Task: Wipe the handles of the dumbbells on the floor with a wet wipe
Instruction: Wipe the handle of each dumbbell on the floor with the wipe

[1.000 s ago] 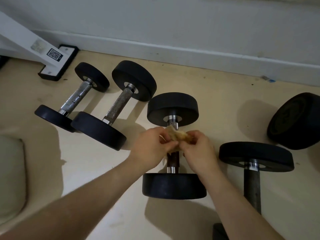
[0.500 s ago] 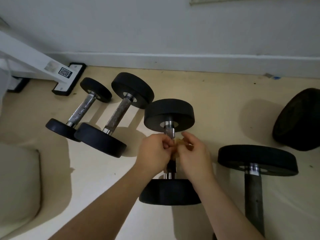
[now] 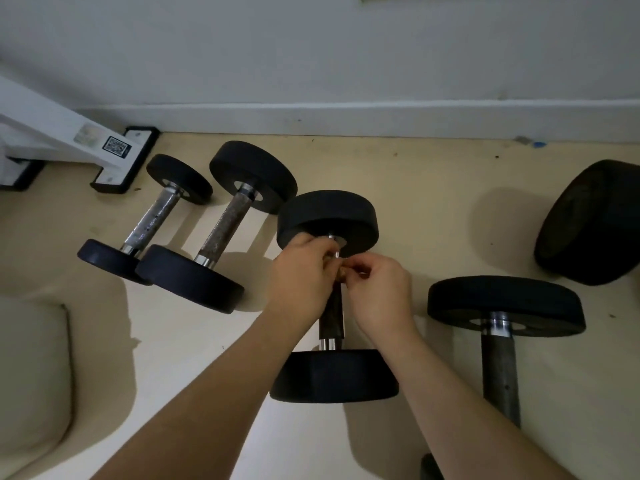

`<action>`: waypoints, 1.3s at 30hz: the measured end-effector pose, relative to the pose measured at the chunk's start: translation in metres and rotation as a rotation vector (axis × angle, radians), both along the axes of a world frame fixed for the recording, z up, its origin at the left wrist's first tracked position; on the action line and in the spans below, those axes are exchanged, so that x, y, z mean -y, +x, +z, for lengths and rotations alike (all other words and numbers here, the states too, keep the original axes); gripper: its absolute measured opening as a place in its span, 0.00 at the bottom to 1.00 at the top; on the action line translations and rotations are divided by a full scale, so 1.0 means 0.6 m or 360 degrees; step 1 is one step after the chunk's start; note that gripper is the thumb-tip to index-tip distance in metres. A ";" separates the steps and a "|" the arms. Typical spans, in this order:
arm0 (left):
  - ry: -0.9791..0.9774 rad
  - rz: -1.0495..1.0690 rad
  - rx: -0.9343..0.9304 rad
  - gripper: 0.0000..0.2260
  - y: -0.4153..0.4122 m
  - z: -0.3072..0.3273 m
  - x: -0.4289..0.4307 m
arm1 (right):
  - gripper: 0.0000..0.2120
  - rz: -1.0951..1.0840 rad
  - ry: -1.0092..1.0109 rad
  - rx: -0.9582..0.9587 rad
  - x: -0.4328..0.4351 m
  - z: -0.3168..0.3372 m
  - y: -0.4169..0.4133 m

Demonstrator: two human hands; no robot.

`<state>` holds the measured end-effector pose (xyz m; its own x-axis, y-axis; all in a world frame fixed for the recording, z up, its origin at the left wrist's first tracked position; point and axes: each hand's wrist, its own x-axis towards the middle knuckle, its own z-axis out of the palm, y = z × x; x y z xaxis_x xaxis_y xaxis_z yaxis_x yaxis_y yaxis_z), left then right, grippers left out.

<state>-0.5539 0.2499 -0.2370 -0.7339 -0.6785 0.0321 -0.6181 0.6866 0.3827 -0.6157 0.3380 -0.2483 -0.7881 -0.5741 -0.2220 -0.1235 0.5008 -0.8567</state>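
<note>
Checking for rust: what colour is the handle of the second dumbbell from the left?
The handle is speckled rusty brown; head view.

My left hand [image 3: 299, 282] and my right hand [image 3: 381, 292] meet above the far end of the middle dumbbell [image 3: 331, 375], with the wet wipe [image 3: 343, 271] pinched between them. Two dumbbells [image 3: 227, 230] lie slanted to its left, close beside each other. Another dumbbell [image 3: 498, 368] lies to its right, and a further weight [image 3: 595, 223] lies beyond that one. The baseboard [image 3: 346, 119] runs behind all of them.
</note>
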 end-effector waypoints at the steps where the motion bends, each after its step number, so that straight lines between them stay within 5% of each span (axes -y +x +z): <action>1: 0.0163 0.0166 -0.0005 0.06 0.008 0.003 0.002 | 0.09 0.0028 0.0007 -0.0021 0.002 -0.001 0.000; 4: 0.0484 0.0437 -0.0098 0.11 0.027 0.005 0.005 | 0.10 0.0048 -0.0032 -0.0014 0.016 -0.002 -0.008; 11: 0.0390 0.0197 -0.0145 0.04 0.034 0.000 0.010 | 0.05 0.0134 0.0054 0.0198 0.010 -0.022 -0.001; 15: 0.0394 0.0280 -0.0221 0.06 0.048 0.003 0.019 | 0.11 0.0220 -0.0020 0.0393 -0.005 -0.023 0.012; 21: -0.0247 -0.0289 -0.0086 0.03 0.038 0.002 0.045 | 0.04 0.0070 -0.0136 0.0297 0.033 -0.020 0.012; 27: 0.0171 -0.0378 0.0024 0.02 0.092 0.013 0.033 | 0.08 0.0448 0.0058 0.0518 0.007 -0.029 0.025; 32: 0.0810 -0.0204 0.0390 0.05 0.126 0.044 0.045 | 0.09 0.0889 0.0240 0.0572 0.001 -0.018 0.041; 36: 0.0953 0.0476 -0.0109 0.07 0.161 0.034 0.043 | 0.05 0.0328 0.0023 0.0282 0.027 -0.012 0.067; 39: 0.0994 0.0755 -0.0250 0.05 0.167 0.025 0.038 | 0.05 0.0204 -0.0112 0.0361 0.031 -0.013 0.083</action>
